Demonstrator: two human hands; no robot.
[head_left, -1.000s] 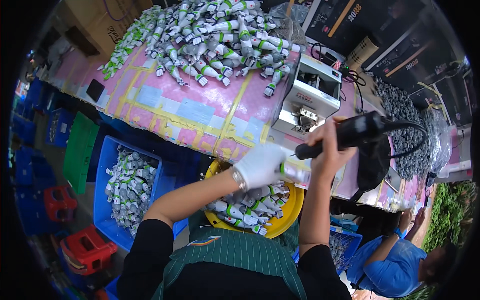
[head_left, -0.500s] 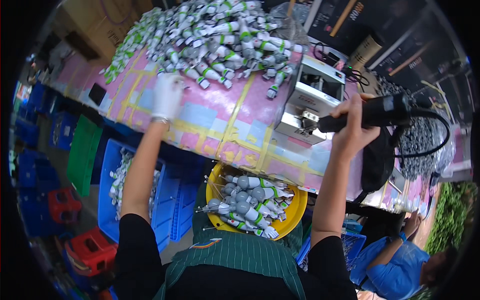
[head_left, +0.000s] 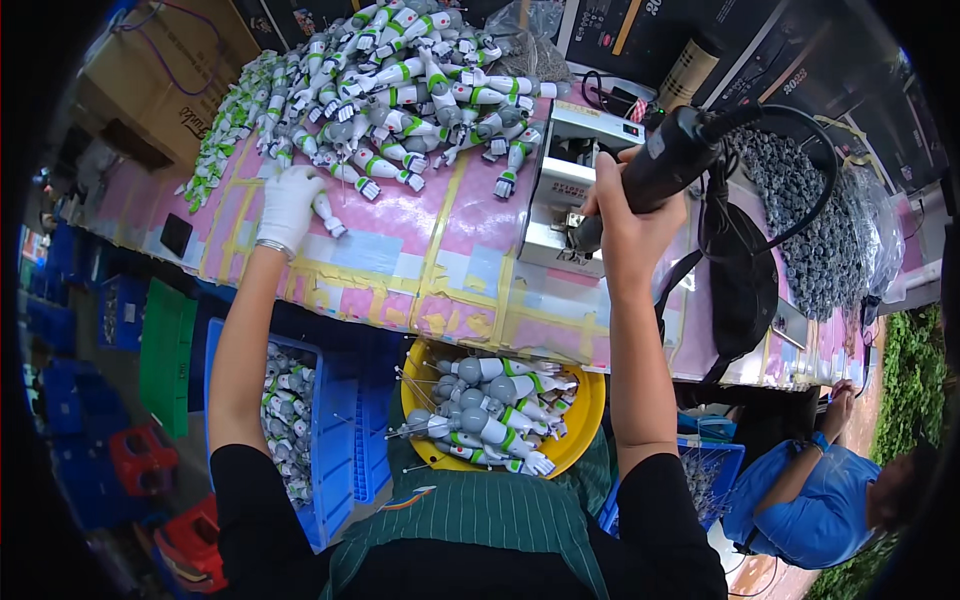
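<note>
My left hand (head_left: 288,210), in a white glove, is at the front of a heap of white, green and grey toy arms (head_left: 400,100). Its fingers are curled on a single toy arm (head_left: 329,217) that sticks out toward the table's near side. My bare right hand (head_left: 635,225) is wrapped round a thick black electric screwdriver (head_left: 665,160) with a cable. The tool's tip points down at the front of a small white screw feeder (head_left: 553,205); whether it touches cannot be made out. In front of me a yellow bowl (head_left: 597,420) holds several toy arms with grey ball ends.
Taped pink and blue sheeting covers the table (head_left: 390,225). A blue crate (head_left: 325,440) of grey-and-white parts stands below left. A black bag (head_left: 745,290) and a pile of small grey parts (head_left: 800,220) lie right. A person in blue (head_left: 800,510) sits far right.
My left hand has moved left and slightly nearer, and a toy arm now shows at its fingers. My right hand has tilted the screwdriver, so its tip points more downward at the feeder.
</note>
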